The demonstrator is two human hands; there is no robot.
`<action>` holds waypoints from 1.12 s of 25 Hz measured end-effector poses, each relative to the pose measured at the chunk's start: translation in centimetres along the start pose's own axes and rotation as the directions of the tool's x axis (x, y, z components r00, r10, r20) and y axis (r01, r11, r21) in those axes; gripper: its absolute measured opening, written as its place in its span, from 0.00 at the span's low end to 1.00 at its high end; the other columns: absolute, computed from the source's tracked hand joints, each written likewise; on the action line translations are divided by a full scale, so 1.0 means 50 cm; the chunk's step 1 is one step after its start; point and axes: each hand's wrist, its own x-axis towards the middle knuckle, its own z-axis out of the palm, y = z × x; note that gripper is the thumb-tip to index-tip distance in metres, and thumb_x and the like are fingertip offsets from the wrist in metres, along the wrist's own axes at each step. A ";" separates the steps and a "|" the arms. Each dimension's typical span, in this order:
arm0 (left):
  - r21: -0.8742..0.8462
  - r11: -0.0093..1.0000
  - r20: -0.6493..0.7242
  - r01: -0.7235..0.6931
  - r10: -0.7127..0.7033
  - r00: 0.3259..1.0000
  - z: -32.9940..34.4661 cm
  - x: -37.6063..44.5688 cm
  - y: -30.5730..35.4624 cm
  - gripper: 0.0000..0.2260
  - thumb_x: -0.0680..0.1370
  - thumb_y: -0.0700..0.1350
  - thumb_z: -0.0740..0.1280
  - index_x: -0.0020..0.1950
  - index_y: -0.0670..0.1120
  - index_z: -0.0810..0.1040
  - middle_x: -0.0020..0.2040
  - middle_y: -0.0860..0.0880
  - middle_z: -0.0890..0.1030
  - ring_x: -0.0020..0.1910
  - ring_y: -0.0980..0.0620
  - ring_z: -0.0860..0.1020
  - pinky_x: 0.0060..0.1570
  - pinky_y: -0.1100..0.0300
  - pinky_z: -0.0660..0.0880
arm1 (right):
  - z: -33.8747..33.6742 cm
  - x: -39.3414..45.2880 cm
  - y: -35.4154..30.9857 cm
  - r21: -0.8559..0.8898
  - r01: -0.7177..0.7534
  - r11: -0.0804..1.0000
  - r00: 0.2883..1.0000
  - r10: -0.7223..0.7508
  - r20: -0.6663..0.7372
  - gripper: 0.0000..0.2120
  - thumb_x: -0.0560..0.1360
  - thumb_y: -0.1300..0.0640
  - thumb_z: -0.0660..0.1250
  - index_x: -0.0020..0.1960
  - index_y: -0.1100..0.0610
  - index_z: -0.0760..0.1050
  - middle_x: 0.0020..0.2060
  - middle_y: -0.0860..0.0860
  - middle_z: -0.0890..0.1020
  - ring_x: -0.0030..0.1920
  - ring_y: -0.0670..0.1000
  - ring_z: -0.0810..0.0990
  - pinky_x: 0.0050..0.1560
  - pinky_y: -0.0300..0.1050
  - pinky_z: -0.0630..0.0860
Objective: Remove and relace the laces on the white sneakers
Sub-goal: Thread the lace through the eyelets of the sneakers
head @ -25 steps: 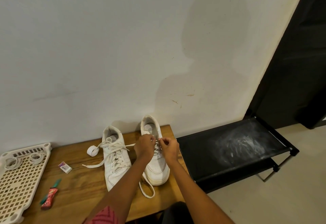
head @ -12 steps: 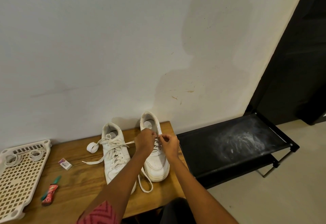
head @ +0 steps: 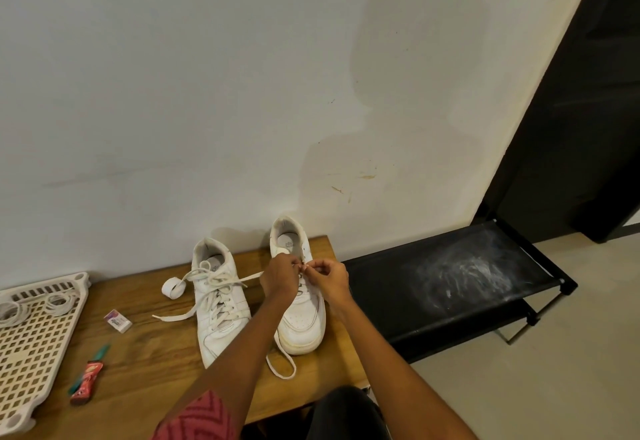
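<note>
Two white sneakers stand side by side on a wooden table point(head: 149, 363), toes toward me. The left sneaker point(head: 218, 304) is laced, its loose lace ends spread over the wood. Over the upper eyelets of the right sneaker point(head: 301, 322) both hands meet. My left hand point(head: 278, 278) and my right hand point(head: 329, 278) each pinch the white lace point(head: 280, 367) near the tongue. A loop of that lace hangs past the toe onto the table. The eyelets under my fingers are hidden.
A roll of white tape point(head: 173, 288) lies left of the sneakers, then a small eraser point(head: 117, 321) and a red-and-green tube point(head: 88, 379). A cream perforated tray point(head: 31, 353) holds coiled bands at far left. A black shoe rack point(head: 450, 283) stands right of the table.
Both hands have stayed on the right sneaker and moved slightly up toward its top eyelets, fingertips closer together. The lace loop by the toe shifted a little.
</note>
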 end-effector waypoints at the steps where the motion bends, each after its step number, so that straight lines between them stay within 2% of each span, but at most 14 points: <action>1: 0.003 1.000 0.003 -0.009 0.009 1.000 -0.001 0.003 0.003 0.08 0.79 0.43 0.64 0.53 0.46 0.81 0.52 0.47 0.82 0.51 0.48 0.78 0.39 0.62 0.66 | -0.003 -0.001 0.002 0.065 -0.021 0.998 0.999 0.019 0.026 0.05 0.74 0.62 0.70 0.49 0.62 0.79 0.41 0.51 0.81 0.42 0.47 0.81 0.42 0.34 0.79; 5: -0.013 0.998 0.042 -0.061 0.062 0.997 -0.011 0.016 -0.007 0.08 0.78 0.45 0.65 0.53 0.46 0.81 0.52 0.47 0.83 0.51 0.49 0.79 0.39 0.63 0.67 | 0.000 0.001 0.000 0.164 -0.116 0.980 0.993 0.118 0.000 0.02 0.75 0.64 0.68 0.47 0.60 0.78 0.40 0.52 0.81 0.41 0.48 0.81 0.39 0.34 0.78; 9: 0.019 0.996 0.116 -0.086 0.083 0.990 -0.023 0.018 -0.001 0.14 0.82 0.49 0.57 0.53 0.45 0.80 0.51 0.45 0.82 0.49 0.47 0.78 0.39 0.61 0.66 | -0.013 0.010 -0.006 0.240 -0.211 0.947 0.961 0.247 -0.127 0.04 0.75 0.66 0.65 0.46 0.59 0.77 0.41 0.54 0.81 0.40 0.50 0.80 0.41 0.40 0.80; 12: 0.005 0.999 0.174 -0.044 0.042 0.984 -0.035 0.021 0.003 0.17 0.83 0.49 0.53 0.53 0.43 0.79 0.51 0.44 0.81 0.49 0.46 0.78 0.40 0.59 0.67 | -0.080 0.030 -0.011 0.450 -0.246 0.858 0.896 0.378 -0.231 0.05 0.76 0.66 0.64 0.50 0.61 0.77 0.43 0.55 0.81 0.42 0.52 0.81 0.48 0.46 0.80; 14: -0.039 0.997 0.227 -0.059 0.067 0.972 -0.044 0.025 -0.005 0.16 0.82 0.47 0.54 0.52 0.41 0.79 0.51 0.42 0.82 0.48 0.45 0.78 0.41 0.58 0.67 | -0.169 0.051 -0.028 0.609 -0.161 0.776 0.848 0.425 -0.317 0.08 0.76 0.67 0.64 0.54 0.64 0.76 0.46 0.58 0.82 0.43 0.53 0.82 0.46 0.45 0.80; 17: -0.088 0.992 0.280 -0.086 0.107 0.954 -0.058 0.033 -0.014 0.15 0.82 0.45 0.56 0.50 0.38 0.80 0.50 0.40 0.82 0.45 0.45 0.77 0.42 0.59 0.68 | -0.305 0.086 -0.079 0.763 0.121 0.636 0.688 0.500 -0.526 0.12 0.77 0.69 0.59 0.58 0.69 0.73 0.46 0.62 0.81 0.36 0.52 0.81 0.33 0.39 0.79; 18: -0.087 0.992 0.290 -0.092 0.113 0.950 -0.060 0.035 -0.013 0.15 0.82 0.45 0.56 0.49 0.38 0.80 0.49 0.40 0.82 0.43 0.46 0.77 0.40 0.60 0.68 | -0.328 0.092 -0.102 0.762 0.192 0.619 0.665 0.489 -0.565 0.12 0.77 0.70 0.56 0.58 0.69 0.72 0.45 0.63 0.79 0.33 0.52 0.79 0.30 0.38 0.77; 19: -0.082 0.992 0.297 -0.095 0.115 0.948 -0.062 0.034 -0.010 0.16 0.82 0.45 0.56 0.49 0.38 0.79 0.48 0.40 0.82 0.42 0.47 0.75 0.37 0.61 0.66 | -0.330 0.097 -0.121 0.728 0.202 0.655 0.676 0.445 -0.588 0.12 0.76 0.70 0.53 0.55 0.67 0.72 0.42 0.61 0.78 0.31 0.51 0.76 0.27 0.36 0.74; 21: -0.092 0.991 0.298 -0.094 0.118 0.947 -0.063 0.031 -0.005 0.16 0.82 0.45 0.56 0.48 0.37 0.79 0.46 0.39 0.82 0.38 0.49 0.73 0.31 0.63 0.63 | -0.281 0.090 -0.149 0.536 0.071 0.841 0.790 0.281 -0.545 0.11 0.76 0.70 0.54 0.50 0.58 0.72 0.38 0.56 0.76 0.29 0.49 0.71 0.24 0.35 0.68; 23: -0.124 0.989 0.287 -0.079 0.112 0.951 -0.062 0.035 -0.006 0.17 0.81 0.46 0.58 0.42 0.37 0.79 0.40 0.39 0.81 0.36 0.46 0.72 0.31 0.62 0.62 | -0.190 0.075 -0.137 0.167 -0.041 0.985 0.950 0.090 -0.298 0.11 0.77 0.68 0.58 0.52 0.56 0.74 0.40 0.53 0.78 0.33 0.48 0.74 0.28 0.36 0.72; 24: -0.127 0.989 0.283 -0.075 0.108 0.953 -0.062 0.040 -0.009 0.16 0.80 0.47 0.60 0.38 0.39 0.78 0.35 0.41 0.79 0.35 0.45 0.73 0.31 0.62 0.62 | -0.146 0.065 -0.120 -0.026 -0.026 0.999 0.993 0.023 -0.118 0.11 0.77 0.67 0.60 0.54 0.56 0.75 0.43 0.53 0.79 0.35 0.49 0.76 0.32 0.38 0.75; 26: -0.101 0.992 0.291 -0.071 0.097 0.952 -0.062 0.050 -0.008 0.16 0.78 0.48 0.64 0.32 0.44 0.74 0.27 0.49 0.73 0.31 0.49 0.71 0.30 0.62 0.62 | -0.073 0.047 -0.074 -0.324 0.078 0.943 0.988 -0.030 0.150 0.08 0.75 0.63 0.66 0.54 0.59 0.77 0.45 0.54 0.81 0.38 0.49 0.79 0.40 0.41 0.79; 28: -0.061 0.995 0.289 -0.074 0.089 0.953 -0.059 0.057 -0.008 0.17 0.77 0.48 0.67 0.29 0.48 0.72 0.26 0.52 0.70 0.30 0.52 0.70 0.30 0.62 0.62 | -0.033 0.033 -0.047 -0.432 0.140 0.891 0.975 -0.049 0.216 0.07 0.74 0.58 0.69 0.50 0.61 0.80 0.42 0.55 0.82 0.37 0.47 0.79 0.41 0.39 0.77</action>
